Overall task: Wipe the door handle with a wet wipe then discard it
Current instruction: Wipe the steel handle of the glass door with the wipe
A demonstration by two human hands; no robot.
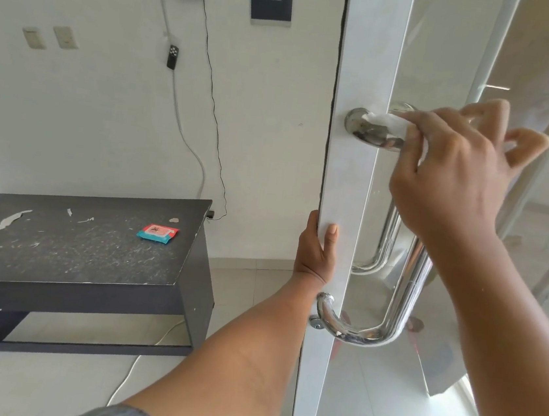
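Right hand (455,167) pinches wipe (389,120) onto top bend of handle (408,281), outer fingers splayed free. Left hand (318,250) clamped round door (364,64) edge, between handle's two mounts, steadying it. Wipe: thin, limp, damp; likely bunches and slips on polished steel, so keep it folded under fingertips, wrapped round tube. Handle rigid, slick. Door may swing; hold edge firm. Pack (157,232) on bench (73,253), well apart to left. No bin seen.
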